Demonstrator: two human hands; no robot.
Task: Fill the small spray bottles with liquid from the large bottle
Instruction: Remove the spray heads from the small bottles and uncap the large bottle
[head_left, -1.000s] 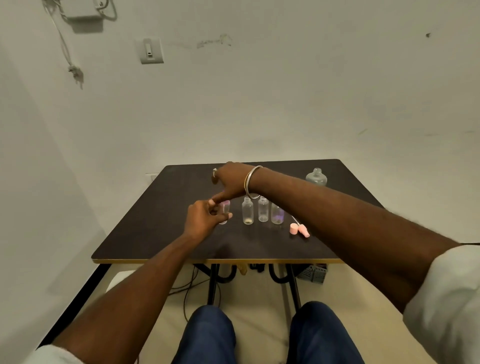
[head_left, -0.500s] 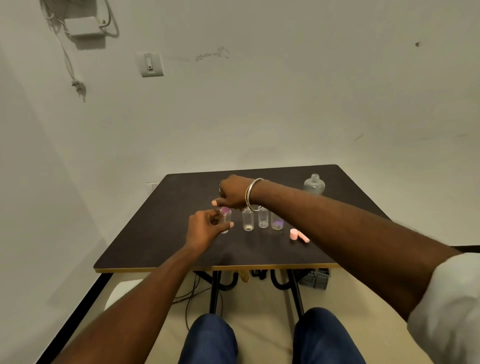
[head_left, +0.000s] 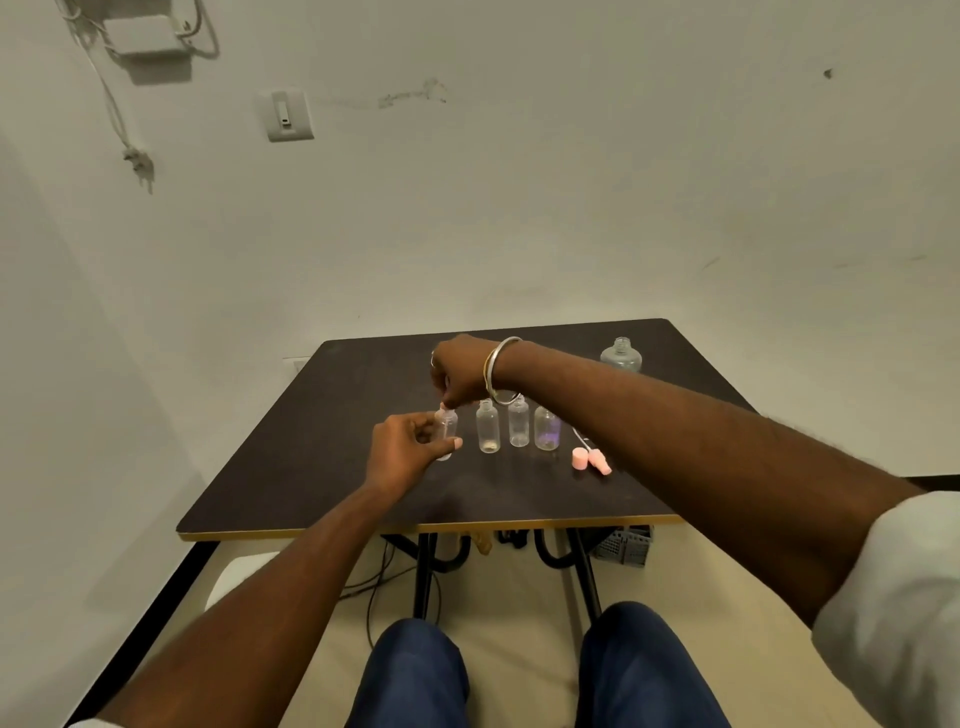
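Several small clear bottles stand in a row on the dark table (head_left: 291, 483). My left hand (head_left: 402, 449) grips the leftmost small bottle (head_left: 448, 427) around its body. My right hand (head_left: 457, 374) hovers right above that bottle's mouth, fingertips pinching a small pink cap piece (head_left: 443, 406). To the right stand an uncapped bottle (head_left: 487, 428), another (head_left: 518, 427) and a third with a purple tint (head_left: 546, 430). The large clear bottle (head_left: 621, 356) stands uncapped at the table's far right.
Two pink spray caps (head_left: 592, 460) with a thin white tube lie on the table right of the row. A wall rises just behind the table. Cables and a grey crate (head_left: 626, 545) sit on the floor beneath it. My knees are below the front edge.
My right hand has dropped slightly onto the top of the leftmost bottle, which my left hand keeps holding. The camera has tilted a little.
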